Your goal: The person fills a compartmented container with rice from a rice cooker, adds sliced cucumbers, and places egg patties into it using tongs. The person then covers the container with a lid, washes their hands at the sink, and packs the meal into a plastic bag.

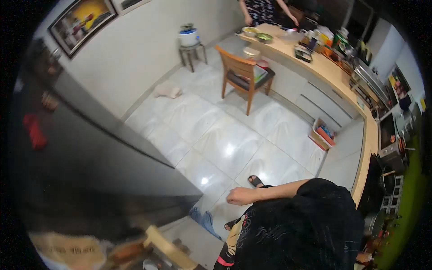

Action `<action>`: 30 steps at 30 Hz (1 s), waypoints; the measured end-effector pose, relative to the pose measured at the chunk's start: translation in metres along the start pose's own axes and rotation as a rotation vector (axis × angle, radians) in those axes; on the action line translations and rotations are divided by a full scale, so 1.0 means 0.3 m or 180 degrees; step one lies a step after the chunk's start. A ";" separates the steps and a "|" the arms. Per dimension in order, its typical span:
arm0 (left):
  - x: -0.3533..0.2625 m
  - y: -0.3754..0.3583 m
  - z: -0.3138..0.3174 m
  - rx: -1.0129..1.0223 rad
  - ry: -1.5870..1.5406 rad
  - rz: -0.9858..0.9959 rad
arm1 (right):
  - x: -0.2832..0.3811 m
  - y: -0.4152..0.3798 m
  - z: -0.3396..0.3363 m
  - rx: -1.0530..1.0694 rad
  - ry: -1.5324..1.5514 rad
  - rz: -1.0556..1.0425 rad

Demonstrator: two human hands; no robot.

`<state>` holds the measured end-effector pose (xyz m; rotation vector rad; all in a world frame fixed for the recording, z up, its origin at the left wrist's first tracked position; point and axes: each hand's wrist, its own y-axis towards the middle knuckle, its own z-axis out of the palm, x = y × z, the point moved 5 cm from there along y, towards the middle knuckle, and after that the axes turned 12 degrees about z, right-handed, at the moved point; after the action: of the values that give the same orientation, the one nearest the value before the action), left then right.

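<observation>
My right hand [242,196] hangs in front of my black shirt [306,229], above the tiled floor. Its fingers curl in loosely, and I see nothing in them. Below it are my feet in dark sandals [255,181]. Blue slippers [204,221] lie on the floor to the left of them, by the base of a tall dark fridge [112,180]. My left hand does not show.
A wooden chair [238,67] stands by a curved counter [333,67] loaded with bowls and kitchenware. Behind it is another person in a patterned garment [261,11]. A stool [192,51] holds a white pot. A carton [321,135] sits against the cabinets; a pale cloth [168,89] lies on the floor.
</observation>
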<state>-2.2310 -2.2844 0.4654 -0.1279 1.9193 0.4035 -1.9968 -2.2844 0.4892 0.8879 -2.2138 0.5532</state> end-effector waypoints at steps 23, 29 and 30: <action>-0.152 0.518 2.137 0.4245 -0.0741 -0.2017 | -1.898 -0.913 -1.277 -0.2589 0.1712 0.3617; -0.794 1.088 3.123 0.4189 -0.0667 0.0293 | -2.234 -1.274 -2.044 -0.5444 0.2780 0.3035; -0.913 1.191 3.297 0.3827 -0.0898 0.1504 | -2.267 -1.303 -2.181 -0.5285 0.2595 0.3034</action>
<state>-1.3531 -1.6440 0.4725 1.1131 1.6086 -0.4523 -1.0656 -1.8647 0.4927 -1.0831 -1.3769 -0.5272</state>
